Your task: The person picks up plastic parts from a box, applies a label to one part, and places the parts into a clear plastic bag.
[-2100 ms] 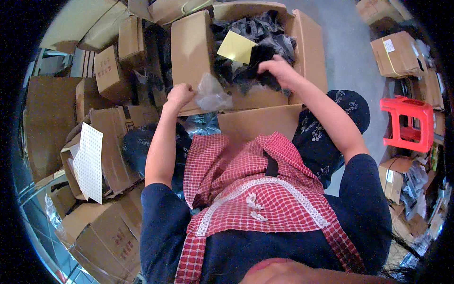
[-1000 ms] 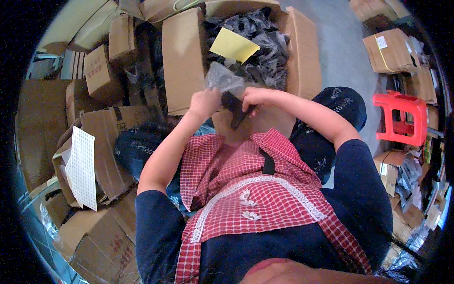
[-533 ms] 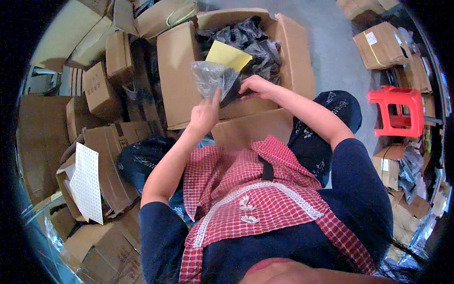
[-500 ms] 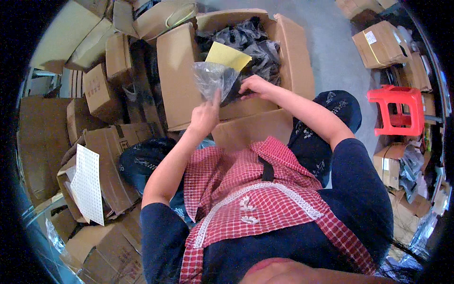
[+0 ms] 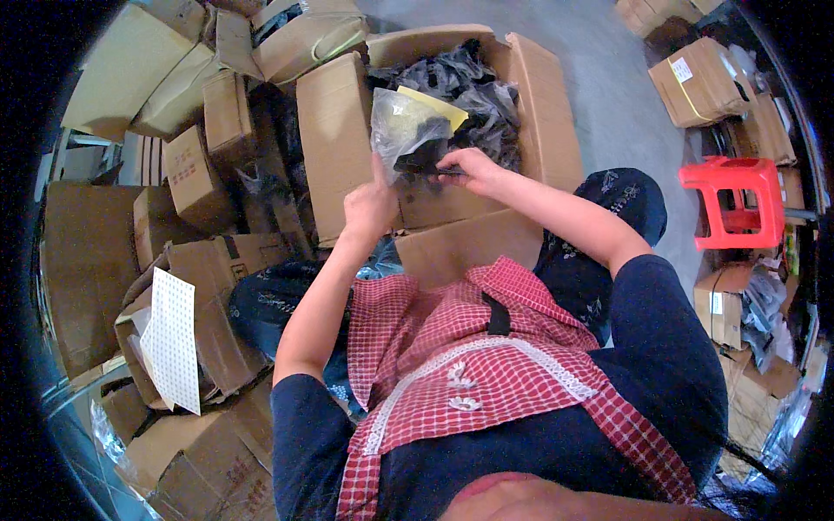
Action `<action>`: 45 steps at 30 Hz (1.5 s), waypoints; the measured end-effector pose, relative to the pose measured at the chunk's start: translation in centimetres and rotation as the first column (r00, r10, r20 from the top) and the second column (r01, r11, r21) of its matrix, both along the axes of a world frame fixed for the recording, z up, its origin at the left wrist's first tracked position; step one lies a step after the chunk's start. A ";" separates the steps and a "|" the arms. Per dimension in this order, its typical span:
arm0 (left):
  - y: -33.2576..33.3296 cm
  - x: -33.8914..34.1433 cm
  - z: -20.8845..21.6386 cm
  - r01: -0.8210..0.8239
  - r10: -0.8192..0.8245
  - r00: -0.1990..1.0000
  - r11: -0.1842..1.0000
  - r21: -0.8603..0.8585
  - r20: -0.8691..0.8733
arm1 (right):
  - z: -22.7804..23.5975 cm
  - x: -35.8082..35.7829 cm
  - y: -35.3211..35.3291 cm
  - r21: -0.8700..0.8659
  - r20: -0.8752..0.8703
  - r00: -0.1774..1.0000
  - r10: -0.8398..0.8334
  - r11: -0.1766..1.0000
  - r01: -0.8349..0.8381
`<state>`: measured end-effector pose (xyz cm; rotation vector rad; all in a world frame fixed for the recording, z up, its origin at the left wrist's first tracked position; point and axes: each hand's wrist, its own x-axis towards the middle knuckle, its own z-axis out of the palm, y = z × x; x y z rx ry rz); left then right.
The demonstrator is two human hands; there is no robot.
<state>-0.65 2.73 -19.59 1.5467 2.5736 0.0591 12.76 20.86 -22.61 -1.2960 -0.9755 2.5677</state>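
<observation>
Clear bag point(image 5: 387, 130): just beyond the hands, over the near left part of the open carton point(image 5: 546, 100), its long axis running roughly near to far and its broad end away from the body.
Black item point(image 5: 423, 157): between the two hands at the bag's near right side, longer from left to right; the right hand is the nearer one (whether it sits wholly inside the film, I cannot tell).
Right hand point(image 5: 473, 170): right of the bag, thumb and fingers pinched on the black item's right end.
Left hand point(image 5: 371, 207): on the near left, index finger stretched away from the body against the bag's left edge, other fingers curled; I cannot tell whether they grip the film.
Carton contents: crumpled dark bundles point(image 5: 447, 74), apparently in thin plastic, fill the far part; a yellow card point(image 5: 441, 106) lies on them, partly behind the bag.
Left-side carton point(image 5: 217, 317): a white patterned sheet point(image 5: 176, 339) stands tilted at its mouth.
</observation>
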 end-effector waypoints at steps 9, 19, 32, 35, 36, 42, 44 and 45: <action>0.3 -0.1 0.4 -0.094 -0.018 0.968 0.898 0.430 0.250 | -1.1 -0.3 0.2 0.046 -0.148 0.984 -0.101 0.993 0.109; 0.0 2.2 0.5 0.379 -0.337 0.926 0.828 0.414 -0.173 | 0.1 -0.3 -1.1 0.002 -0.100 0.990 -0.101 0.995 0.102; 0.2 0.2 3.4 0.399 -0.256 0.904 0.795 0.457 -0.343 | 1.1 0.0 0.4 -0.385 0.005 1.000 0.031 0.923 -0.027; 0.5 -1.3 4.6 0.342 -0.100 0.910 0.728 0.594 -0.401 | 0.9 -0.1 0.5 -0.393 -0.055 0.998 0.028 0.918 -0.047; 0.6 -1.7 4.4 0.327 -0.089 0.914 0.739 0.589 -0.396 | 0.7 -0.1 0.6 -0.406 -0.060 0.998 0.033 0.912 -0.055; 0.1 -3.5 4.0 0.232 0.002 0.933 0.763 0.603 -0.361 | 1.6 -0.5 0.7 -0.547 -0.062 0.997 0.052 0.833 -0.078; -0.2 -3.7 3.5 0.233 -0.031 0.931 0.817 0.528 -0.362 | 1.4 -0.4 1.0 -0.586 -0.119 0.992 0.047 0.803 -0.108; -0.3 -3.8 3.2 0.233 -0.048 0.931 0.841 0.488 -0.362 | 1.2 -0.4 1.1 -0.604 -0.147 0.988 0.043 0.787 -0.125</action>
